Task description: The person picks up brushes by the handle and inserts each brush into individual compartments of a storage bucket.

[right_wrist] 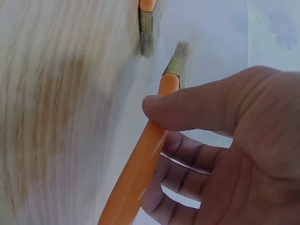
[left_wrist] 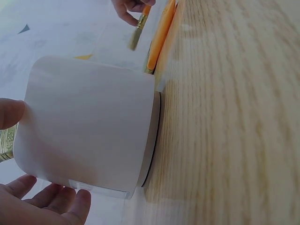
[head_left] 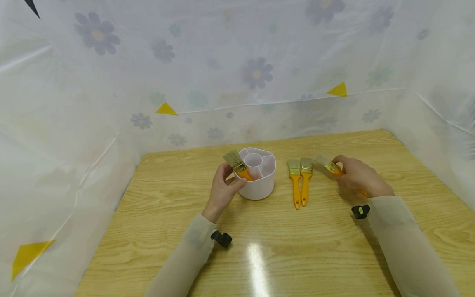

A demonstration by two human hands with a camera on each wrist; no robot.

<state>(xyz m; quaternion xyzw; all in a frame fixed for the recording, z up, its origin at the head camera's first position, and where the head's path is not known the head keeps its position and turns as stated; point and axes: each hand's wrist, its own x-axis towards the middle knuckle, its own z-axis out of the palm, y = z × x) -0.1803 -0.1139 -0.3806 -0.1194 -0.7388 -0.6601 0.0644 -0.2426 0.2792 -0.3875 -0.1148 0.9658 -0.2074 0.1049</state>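
Note:
A white round desk organizer (head_left: 257, 190) with a ring-shaped middle compartment and divided outer compartments stands on the table. My left hand (head_left: 224, 190) grips its near left side, thumb at the rim and fingers spread along the wall (left_wrist: 89, 126). One paintbrush (head_left: 241, 168) leans in the organizer, bristles up and handle down inside, tilting out over the rim beside the hand. My right hand (head_left: 358, 175) holds another paintbrush (right_wrist: 140, 164) by its orange handle, thumb across it, with the bristles (head_left: 322, 161) pointing left over the table. Two more paintbrushes lie between the hands.
The two paintbrushes (head_left: 295, 183) lie side by side right of the organizer, bristles away from me. A wooden table (head_left: 297, 255) carries everything. Translucent flowered sheeting (head_left: 222, 62) with yellow triangles encloses its back and sides.

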